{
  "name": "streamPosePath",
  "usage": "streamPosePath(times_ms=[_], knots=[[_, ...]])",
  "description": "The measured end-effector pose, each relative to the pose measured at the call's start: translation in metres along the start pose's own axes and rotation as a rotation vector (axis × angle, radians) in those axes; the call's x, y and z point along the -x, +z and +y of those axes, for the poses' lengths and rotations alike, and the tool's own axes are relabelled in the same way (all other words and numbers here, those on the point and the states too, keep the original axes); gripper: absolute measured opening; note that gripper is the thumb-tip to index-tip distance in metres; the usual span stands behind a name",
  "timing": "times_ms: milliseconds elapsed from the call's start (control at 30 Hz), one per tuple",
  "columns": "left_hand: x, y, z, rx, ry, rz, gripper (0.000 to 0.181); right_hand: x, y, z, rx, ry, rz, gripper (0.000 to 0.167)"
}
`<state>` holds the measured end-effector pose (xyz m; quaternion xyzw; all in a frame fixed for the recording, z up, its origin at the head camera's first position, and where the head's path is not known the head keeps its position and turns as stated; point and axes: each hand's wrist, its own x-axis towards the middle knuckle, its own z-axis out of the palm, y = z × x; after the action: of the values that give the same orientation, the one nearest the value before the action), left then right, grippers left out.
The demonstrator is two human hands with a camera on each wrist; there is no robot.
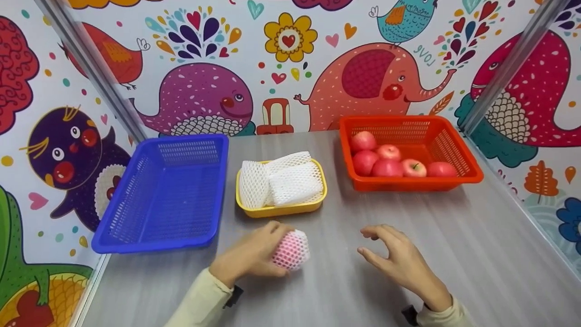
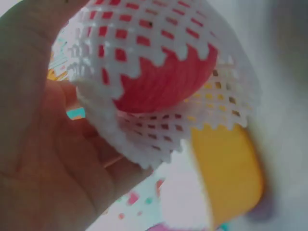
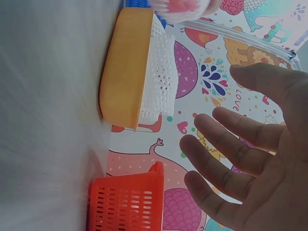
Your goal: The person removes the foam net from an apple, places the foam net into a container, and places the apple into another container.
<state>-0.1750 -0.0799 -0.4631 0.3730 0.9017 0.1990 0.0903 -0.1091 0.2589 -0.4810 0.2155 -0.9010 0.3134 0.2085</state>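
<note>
My left hand [image 1: 254, 252] grips an apple [image 1: 290, 250] wrapped in a white foam net, just in front of the yellow basket. In the left wrist view, the foam net [image 2: 130, 33] covers most of the apple, and red skin [image 2: 168, 79] shows at its open, zigzag-edged end. My right hand [image 1: 401, 259] is off to the right, with nothing in it; its fingers are spread and loosely bent in the right wrist view. White foam nets [image 1: 290, 181] lie in the small yellow basket [image 1: 281, 210] between the two larger baskets.
A blue basket [image 1: 181, 195] stands at the left with nothing visible in it. At the back right, a red basket [image 1: 417, 184] holds several bare apples [image 1: 388, 167]. Patterned panels [image 1: 281, 68] with metal posts border the grey table [image 1: 336, 290].
</note>
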Motion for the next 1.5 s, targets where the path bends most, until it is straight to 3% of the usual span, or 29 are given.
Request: streamPosePath(times_ms=[233, 367, 500, 600, 800, 1167, 1500], knots=[[-0.011, 0.030, -0.002, -0.040, -0.004, -0.046, 0.086, 0.000, 0.004, -0.001, -0.005, -0.002, -0.006, 0.038], [-0.012, 0.032, 0.000, -0.073, -0.021, -0.053, 0.095, -0.001, 0.005, 0.000, -0.007, 0.017, -0.025, 0.037], [-0.013, 0.032, 0.004, -0.084, -0.074, -0.073, 0.110, -0.002, 0.006, 0.000, -0.004, 0.030, -0.030, 0.036], [-0.014, 0.033, 0.005, -0.084, -0.093, -0.070, 0.110, -0.003, 0.007, -0.001, -0.008, 0.039, -0.048, 0.035], [-0.014, 0.031, 0.008, -0.088, -0.029, -0.025, 0.098, -0.005, 0.006, -0.003, -0.015, 0.013, -0.037, 0.033], [-0.011, 0.011, 0.024, -0.063, 0.062, 0.087, 0.113, -0.015, 0.012, -0.007, -0.079, -0.141, -0.010, 0.029], [-0.014, 0.011, 0.036, -0.057, 0.153, 0.137, 0.110, -0.024, 0.030, -0.017, -0.155, -0.291, -0.026, 0.032]])
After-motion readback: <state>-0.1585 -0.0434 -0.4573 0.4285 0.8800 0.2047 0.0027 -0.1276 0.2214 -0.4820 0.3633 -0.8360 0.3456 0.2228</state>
